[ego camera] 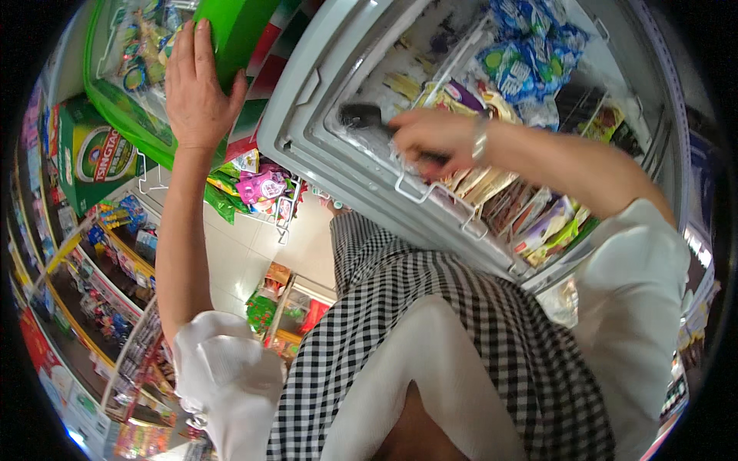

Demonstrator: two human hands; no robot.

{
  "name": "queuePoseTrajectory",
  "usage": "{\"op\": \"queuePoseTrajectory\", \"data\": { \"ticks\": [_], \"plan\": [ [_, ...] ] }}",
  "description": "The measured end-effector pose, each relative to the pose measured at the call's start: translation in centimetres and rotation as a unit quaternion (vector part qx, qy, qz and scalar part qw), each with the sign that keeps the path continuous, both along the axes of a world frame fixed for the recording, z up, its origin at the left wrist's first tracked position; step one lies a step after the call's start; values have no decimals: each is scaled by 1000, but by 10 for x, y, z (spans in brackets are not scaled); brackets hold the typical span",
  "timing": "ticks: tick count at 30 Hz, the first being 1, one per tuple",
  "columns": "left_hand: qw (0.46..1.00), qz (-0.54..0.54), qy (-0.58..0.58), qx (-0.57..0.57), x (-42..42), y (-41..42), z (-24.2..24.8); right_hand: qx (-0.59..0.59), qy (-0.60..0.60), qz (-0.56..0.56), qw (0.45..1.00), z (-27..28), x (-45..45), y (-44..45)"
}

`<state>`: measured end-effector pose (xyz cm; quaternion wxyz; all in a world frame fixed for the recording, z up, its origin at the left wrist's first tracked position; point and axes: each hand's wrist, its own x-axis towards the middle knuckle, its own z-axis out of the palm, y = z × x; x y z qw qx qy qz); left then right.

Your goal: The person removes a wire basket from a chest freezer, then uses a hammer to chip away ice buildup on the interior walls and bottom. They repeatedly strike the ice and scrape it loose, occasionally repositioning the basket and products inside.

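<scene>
My right hand reaches over the near left corner of an open chest freezer and grips a dark tool, blurred, whose flat end is beside the frosted inner wall; its exact kind cannot be told. White frost coats the freezer's inside. Under and beyond this hand, wrapped ice creams stand in wire baskets, and blue-and-white packets are heaped at the far side. My left hand lies flat, fingers extended, on the green rim of another case with packaged goods inside.
A green beer carton stands at the left, by shelves of small packaged goods. Between the freezer and the shelves, a wire rack holds bagged snacks above the tiled floor. More boxed goods are low down near my skirt.
</scene>
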<state>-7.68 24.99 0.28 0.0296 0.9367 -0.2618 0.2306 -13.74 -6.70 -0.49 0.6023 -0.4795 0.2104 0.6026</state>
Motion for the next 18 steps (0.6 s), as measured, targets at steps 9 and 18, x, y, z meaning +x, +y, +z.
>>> {"op": "queuePoseTrajectory", "data": {
  "ticks": [9, 18],
  "plan": [
    [1000, 9, 10, 2, -1, -2, -1, -32, -7, 28, 999, 10, -13, 8],
    [1000, 0, 14, 12, -3, -1, 1, -28, -21, 25, 999, 11, -14, 1]
  ]
}}
